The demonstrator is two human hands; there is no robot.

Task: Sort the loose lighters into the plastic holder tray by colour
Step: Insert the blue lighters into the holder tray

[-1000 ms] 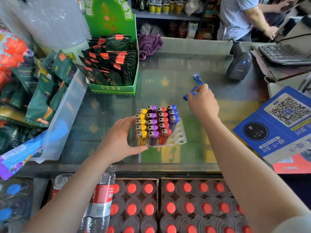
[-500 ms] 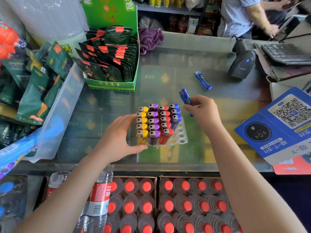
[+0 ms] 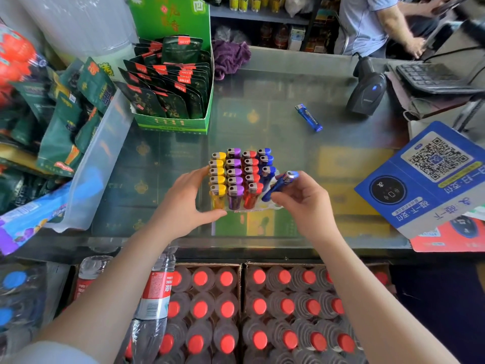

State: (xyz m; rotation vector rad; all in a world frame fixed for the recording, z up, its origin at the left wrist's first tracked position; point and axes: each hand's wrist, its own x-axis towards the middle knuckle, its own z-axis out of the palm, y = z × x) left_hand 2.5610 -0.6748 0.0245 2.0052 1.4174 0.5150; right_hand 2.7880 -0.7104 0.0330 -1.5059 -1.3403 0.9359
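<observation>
Head cam, shop counter [image 3: 262, 82], glass top. Holder tray [image 3: 270, 205] near front edge, centre. Filled by colour in columns, L to R: yellow lighters [image 3: 217, 177], purple lighters [image 3: 234, 174], red lighters [image 3: 251, 174], blue lighters in tray [image 3: 266, 164]. Yellow, purple and red w/ 5 each, blue w/ 3; front slots of blue col open.

Left hand [image 3: 183, 206] cupped against tray's left side, thumb along front edge, fingers by yellow col, bracing, nothing lifted.

Right hand [image 3: 301, 203] pinching held blue lighter [image 3: 278, 186] btwn thumb and fingers, tilted, metal head up-right, base down-left over the open slots of blue col. Seated or not: can't tell.

Loose blue lighter [image 3: 308, 117] lying flat on glass, well apart from tray, up-right, near barcode scanner [image 3: 366, 90].

Green snack display box [image 3: 178, 82] back-left. QR payment sign [image 3: 430, 177] at right edge. Crates of red-capped bottles [image 3: 262, 311] below counter.
</observation>
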